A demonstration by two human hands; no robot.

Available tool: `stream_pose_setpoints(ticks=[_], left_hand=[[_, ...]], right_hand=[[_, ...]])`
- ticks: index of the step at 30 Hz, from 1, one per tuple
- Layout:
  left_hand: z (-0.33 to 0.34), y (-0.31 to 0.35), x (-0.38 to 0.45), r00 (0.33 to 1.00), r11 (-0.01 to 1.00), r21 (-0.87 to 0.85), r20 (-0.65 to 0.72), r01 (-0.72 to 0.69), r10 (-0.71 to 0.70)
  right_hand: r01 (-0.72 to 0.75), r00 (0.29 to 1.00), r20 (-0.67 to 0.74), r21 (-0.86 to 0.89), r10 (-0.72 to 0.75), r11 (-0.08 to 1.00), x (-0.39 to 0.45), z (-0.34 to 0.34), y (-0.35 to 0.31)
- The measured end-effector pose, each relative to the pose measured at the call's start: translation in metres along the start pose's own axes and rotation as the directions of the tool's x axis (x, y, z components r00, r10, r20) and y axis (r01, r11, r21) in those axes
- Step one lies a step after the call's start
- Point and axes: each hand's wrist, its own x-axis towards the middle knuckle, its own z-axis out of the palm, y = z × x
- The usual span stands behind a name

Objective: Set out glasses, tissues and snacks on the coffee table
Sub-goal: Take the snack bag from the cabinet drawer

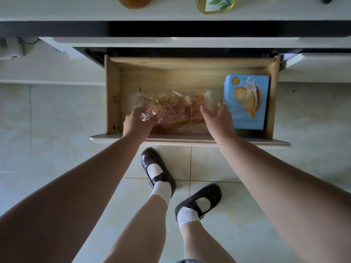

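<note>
Over pale floor tiles, an open drawer (112,95) held a snack bag (171,111) lying three-to-nine; left hand (137,123) gripped its nine o'clock end, right hand (218,118) spread wide at three.

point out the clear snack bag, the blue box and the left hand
clear snack bag (174,111): head view, on the middle of the crinkled plastic over the orange snacks
blue box (247,103): head view, on its printed front face
left hand (137,123): head view, on the back of the hand
</note>
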Motion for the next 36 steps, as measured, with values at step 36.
stream_pose_setpoints(ticks=[36], left_hand=[[-0.112, -0.061, -0.226, 0.802, 0.480, -0.870, -0.205, 0.113, -0.561]], right_hand=[[0.173, 0.808, 0.567, 0.031, -0.160, 0.984, -0.152, -0.037, -0.102]])
